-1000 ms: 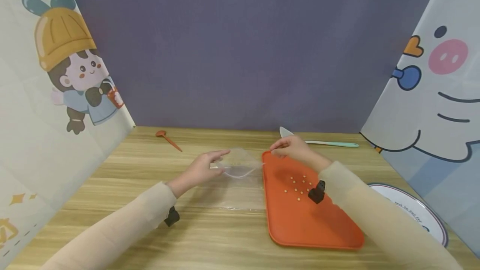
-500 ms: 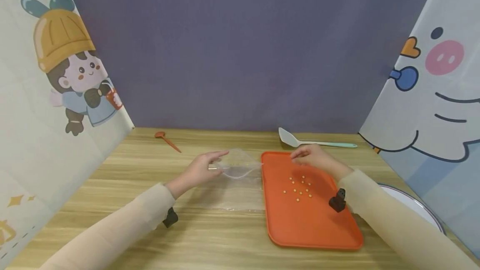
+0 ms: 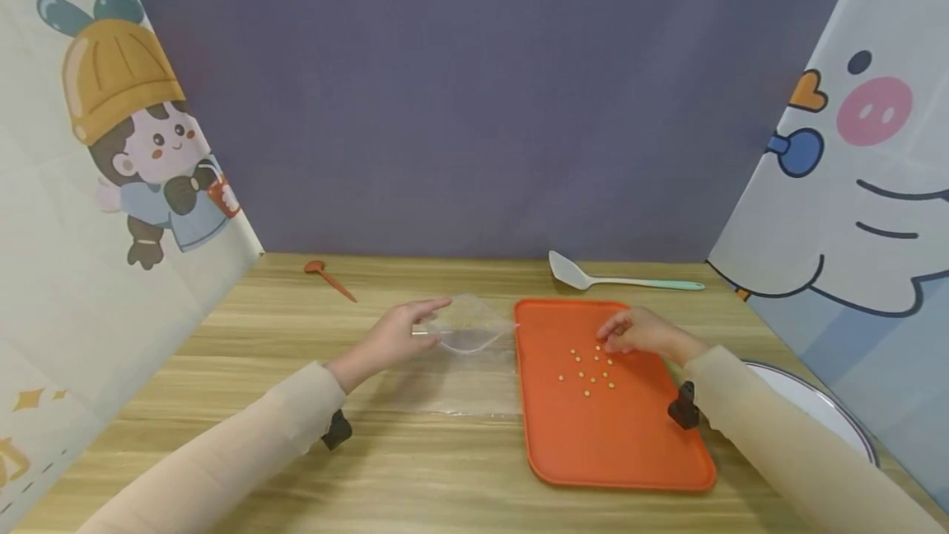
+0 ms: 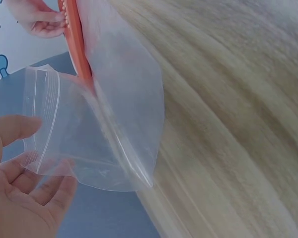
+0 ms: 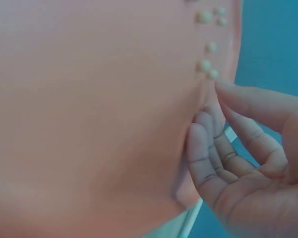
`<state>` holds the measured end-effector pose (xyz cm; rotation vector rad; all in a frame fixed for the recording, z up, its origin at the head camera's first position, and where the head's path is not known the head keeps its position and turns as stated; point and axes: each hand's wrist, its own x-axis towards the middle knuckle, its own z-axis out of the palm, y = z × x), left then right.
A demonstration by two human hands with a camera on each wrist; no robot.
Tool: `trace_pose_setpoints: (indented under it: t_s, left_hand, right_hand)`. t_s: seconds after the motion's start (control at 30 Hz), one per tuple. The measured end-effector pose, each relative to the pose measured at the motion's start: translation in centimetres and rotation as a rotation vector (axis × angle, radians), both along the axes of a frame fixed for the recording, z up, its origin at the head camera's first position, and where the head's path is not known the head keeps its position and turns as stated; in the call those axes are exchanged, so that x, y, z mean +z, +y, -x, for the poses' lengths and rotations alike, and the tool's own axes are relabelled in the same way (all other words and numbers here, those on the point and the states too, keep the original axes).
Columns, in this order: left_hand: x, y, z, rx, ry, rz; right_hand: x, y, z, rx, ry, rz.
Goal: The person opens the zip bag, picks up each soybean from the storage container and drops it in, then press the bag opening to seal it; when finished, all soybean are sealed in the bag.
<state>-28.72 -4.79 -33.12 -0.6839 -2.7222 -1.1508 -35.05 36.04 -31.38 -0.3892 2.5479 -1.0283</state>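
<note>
My left hand (image 3: pixel 385 346) holds the mouth of a clear zip bag (image 4: pixel 109 139) between thumb and fingers. The bag gapes, and its lower part lies on the wooden table. Small yellow bits show through it in the head view. To the right, an orange tray (image 3: pixel 608 443) carries several small, round, pale-yellow pieces like soybeans (image 3: pixel 582 375). Over the tray's far right part, my right hand (image 3: pixel 645 330) has its fingers loosely bent, with the tips close to the nearest soybeans (image 5: pixel 204 66). Nothing shows between its thumb and fingers.
Behind the tray lies a white spatula (image 3: pixel 569 272) with a pale green handle end. A small red-brown spoon (image 3: pixel 329 280) rests at the back left. A white plate with a dark rim (image 3: pixel 808 398) sits right of the tray, partly behind the right sleeve. Cloth walls enclose the table.
My right hand has moved from beside the bag's opening rightward, then down and nearer over the tray to the soybeans. My left hand keeps its hold on the bag.
</note>
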Motion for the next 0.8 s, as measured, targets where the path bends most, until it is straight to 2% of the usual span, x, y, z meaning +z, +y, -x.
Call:
trace_pose_setpoints:
  t_s: [0.33, 0.57, 0.8]
  left_hand:
    - [0.2, -0.1, -0.1, 0.003, 0.001, 0.014]
    - [0.3, 0.0, -0.1, 0.014, -0.012, 0.030]
    - [0.4, 0.1, -0.1, 0.025, -0.025, 0.034]
  right_hand:
    - [-1.2, -0.1, 0.5, -0.006, 0.049, 0.011]
    - [-1.4, -0.1, 0.7, 0.028, 0.081, 0.012]
    - [-1.2, 0.9, 1.1, -0.041, 0.042, 0.039]
